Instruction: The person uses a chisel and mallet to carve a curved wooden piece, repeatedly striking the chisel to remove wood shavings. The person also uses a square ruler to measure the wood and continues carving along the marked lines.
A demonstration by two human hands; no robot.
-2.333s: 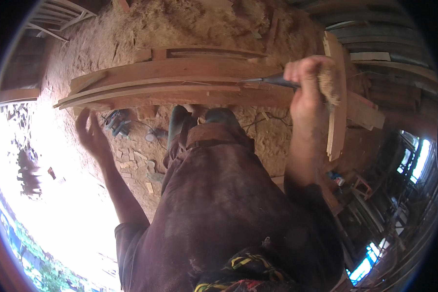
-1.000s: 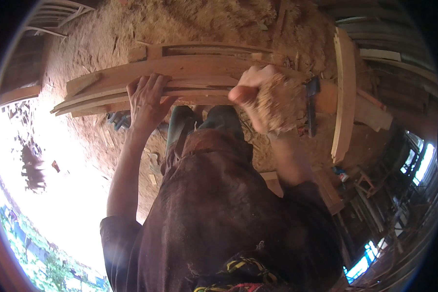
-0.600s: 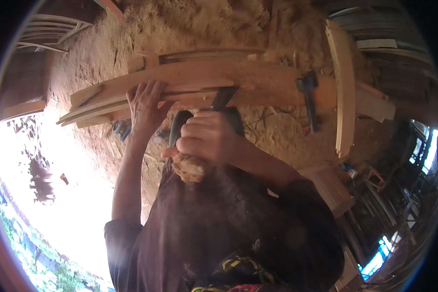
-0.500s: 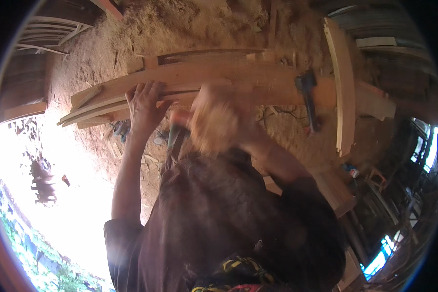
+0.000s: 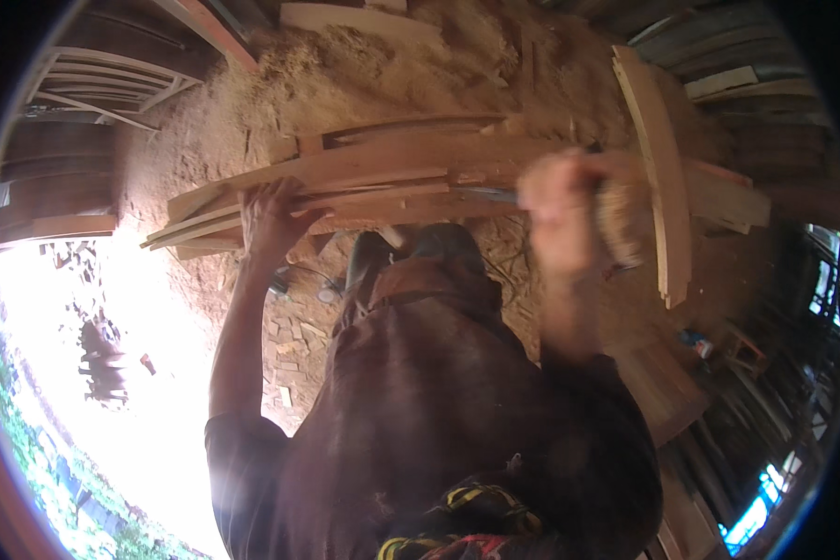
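The left hand (image 5: 273, 217) lies spread, palm down, on a stack of long wooden boards (image 5: 392, 173) whose long axis runs left to right over the sawdust floor (image 5: 345, 75). The right hand (image 5: 555, 201), blurred, is closed around a dark tool (image 5: 488, 194) that lies along the boards, pointing left toward the left hand.
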